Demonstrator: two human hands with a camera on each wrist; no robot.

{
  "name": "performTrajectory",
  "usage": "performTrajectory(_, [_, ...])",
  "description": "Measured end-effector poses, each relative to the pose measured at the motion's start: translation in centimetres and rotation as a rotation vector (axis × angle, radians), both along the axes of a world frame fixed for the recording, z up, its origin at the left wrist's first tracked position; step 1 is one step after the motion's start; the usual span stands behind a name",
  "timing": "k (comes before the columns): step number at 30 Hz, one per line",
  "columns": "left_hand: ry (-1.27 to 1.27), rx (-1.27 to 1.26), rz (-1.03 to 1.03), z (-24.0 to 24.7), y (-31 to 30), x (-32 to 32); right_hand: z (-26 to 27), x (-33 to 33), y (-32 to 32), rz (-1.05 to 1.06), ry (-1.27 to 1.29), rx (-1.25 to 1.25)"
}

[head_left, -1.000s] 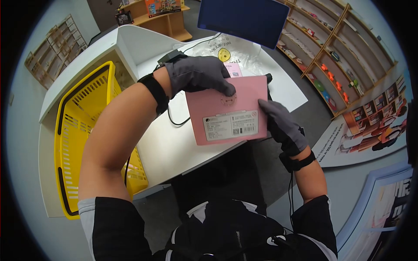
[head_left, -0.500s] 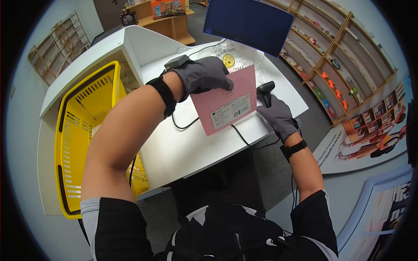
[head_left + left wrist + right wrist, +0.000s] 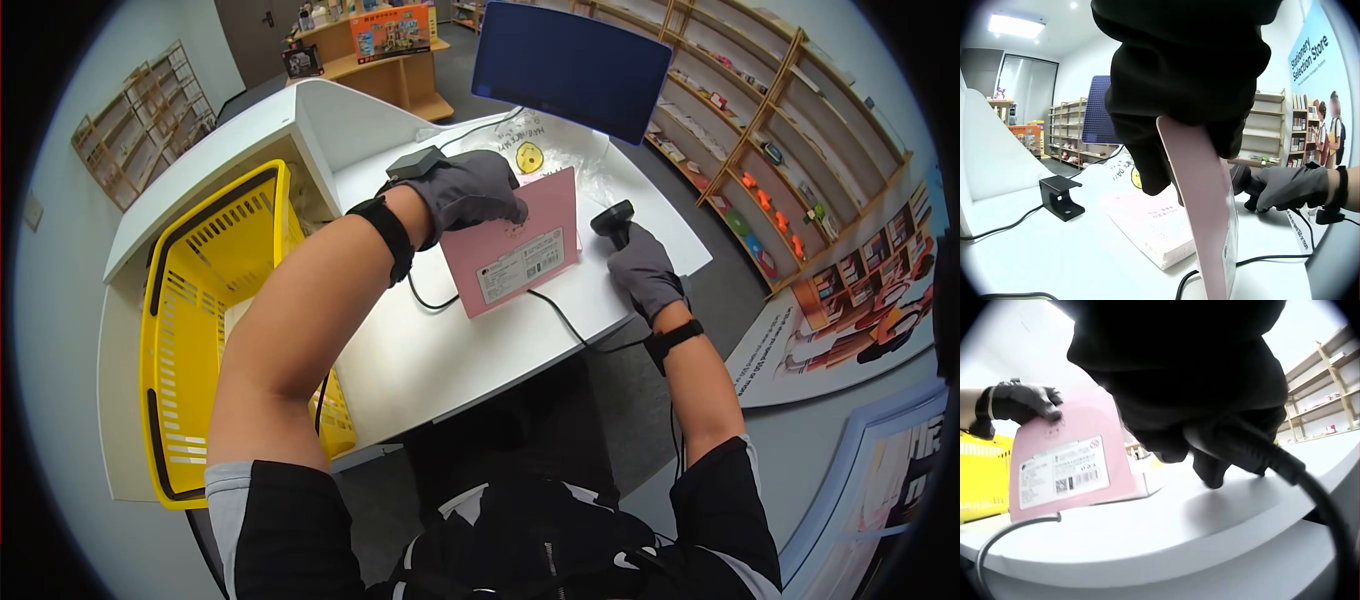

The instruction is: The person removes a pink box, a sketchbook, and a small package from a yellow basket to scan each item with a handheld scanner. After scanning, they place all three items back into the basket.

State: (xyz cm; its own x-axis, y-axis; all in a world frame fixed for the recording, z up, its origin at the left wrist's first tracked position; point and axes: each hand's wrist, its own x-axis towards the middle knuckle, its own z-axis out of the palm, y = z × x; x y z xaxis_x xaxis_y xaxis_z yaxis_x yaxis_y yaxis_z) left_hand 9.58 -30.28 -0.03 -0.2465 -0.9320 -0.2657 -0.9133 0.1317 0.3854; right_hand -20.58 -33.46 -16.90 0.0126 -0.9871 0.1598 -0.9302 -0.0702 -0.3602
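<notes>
My gloved left hand (image 3: 472, 192) pinches the top edge of a thin pink notebook (image 3: 480, 255). The notebook stands nearly upright over the white desk, its white barcode label turned toward me. To its right, my gloved right hand (image 3: 645, 268) grips a black handheld barcode scanner (image 3: 612, 215), whose head sticks up past the fingers toward the notebook's side. In the right wrist view the scanner's cable (image 3: 1322, 506) runs out below the dark glove. A pale book-like block (image 3: 1157, 225) with pink print lies flat behind the notebook in the left wrist view.
A yellow basket (image 3: 150, 360) stands at the left beside the desk's raised side panel. A dark monitor (image 3: 570, 70) rises at the back, with a clear plastic bag (image 3: 590, 165) in front of it. Black cable (image 3: 565, 320) crosses the desk toward its front edge.
The pink notebook has tilted from facing me broadly to standing steeper and a little lower. My right hand has left its edge, moved right and taken hold of the scanner.
</notes>
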Motion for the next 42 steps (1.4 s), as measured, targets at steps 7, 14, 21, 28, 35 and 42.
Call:
performTrajectory(7, [0.01, 0.005, 0.025, -0.5, 0.2, 0.1, 7.2, 1.0, 7.7, 0.113, -0.732, 0.513])
performTrajectory(14, [-0.012, -0.059, -0.011, -0.7, 0.3, 0.4, 7.4, 0.2, 12.1, 0.232, -0.822, 0.619])
performTrajectory(21, [-0.015, -0.057, 0.003, -0.8, 0.3, 0.3, 7.7, 0.6, 13.8, 0.229, -0.753, 0.587])
performTrajectory(28, [-0.029, -0.061, -0.009, -0.4, 0.7, 0.3, 7.5, 0.8, 13.7, 0.173, -0.722, 0.611])
performTrajectory(35, [-0.017, -0.054, -0.002, -0.8, 0.2, 0.4, 6.8, 0.7, 13.5, 0.218, -0.845, 0.609])
performTrajectory(42, [-0.052, -0.066, -0.008, -1.0, -0.1, 0.5, 6.9, 0.6, 13.4, 0.204, -0.778, 0.608])
